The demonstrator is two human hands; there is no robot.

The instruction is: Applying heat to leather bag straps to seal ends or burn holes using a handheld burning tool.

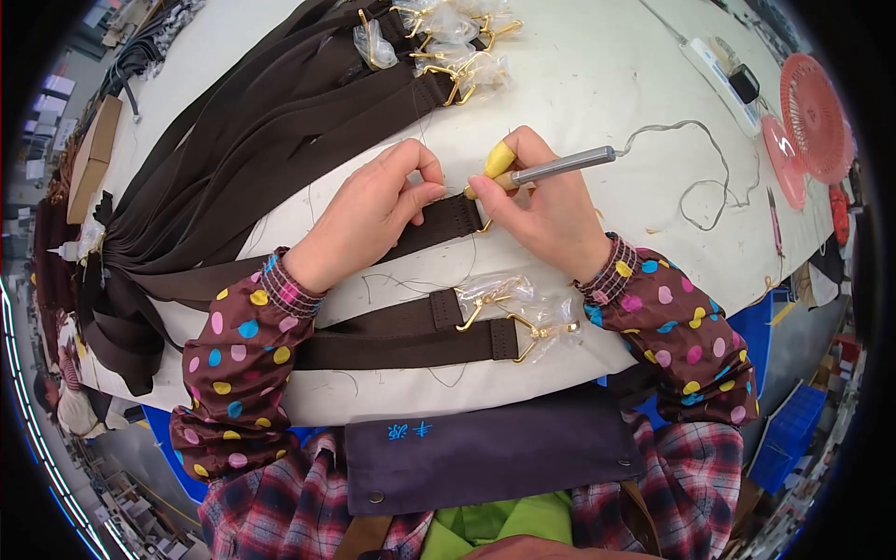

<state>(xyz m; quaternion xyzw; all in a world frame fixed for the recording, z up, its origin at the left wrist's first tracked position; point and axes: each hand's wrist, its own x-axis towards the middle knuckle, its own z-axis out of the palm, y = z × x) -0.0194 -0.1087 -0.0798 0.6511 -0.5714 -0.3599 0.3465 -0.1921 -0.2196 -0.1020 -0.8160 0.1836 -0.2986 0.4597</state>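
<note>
Working a brown strap (439,219) on the white counter (597,84).
Left hand (369,210) pinched the strap; right hand (546,205), beside it, gripped a grey pen-like tool (560,166).

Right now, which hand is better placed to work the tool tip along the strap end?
Right hand: it holds the pen-like tool, tip at the strap end. Left hand pins the strap.

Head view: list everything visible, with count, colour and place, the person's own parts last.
strap in hand: one, brown, table centre
pen-like tool: one, grey with yellow tip, wired
finished straps: two, brown, gold clasps bagged, near edge
strap pile: many, brown, upper left
bagged clasps: several, gold, top
fan: one, pink, right
power strip: one, white, upper right
table: one, white
left hand: pinches the strap
right hand: holds the tool
sleeves: two, brown, dotted
</note>
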